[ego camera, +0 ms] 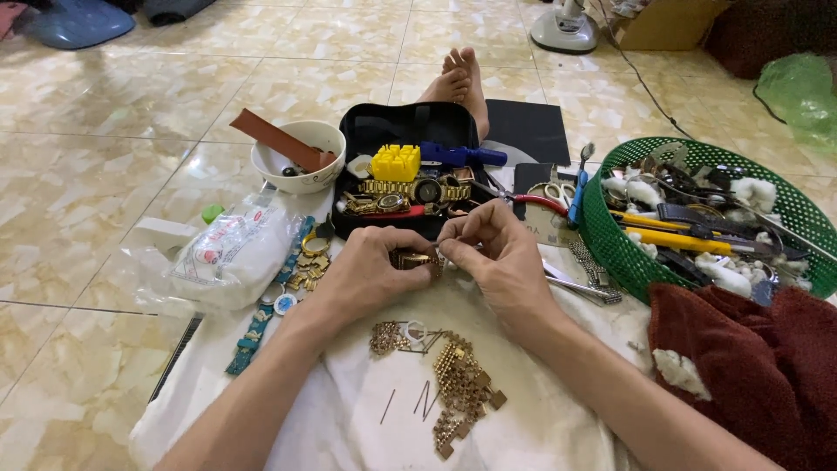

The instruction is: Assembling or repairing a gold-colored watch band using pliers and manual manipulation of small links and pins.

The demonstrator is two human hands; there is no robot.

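— Head view: what do the hands hold?
— The left hand (370, 266) and right hand (497, 262) pinch a small gold watch piece (414, 259) between their fingertips, above the white cloth (540, 419).
— Around them?
— Black case (375, 126) at twelve o'clock, green basket (610, 244) at three, gold links (462, 384) at six.
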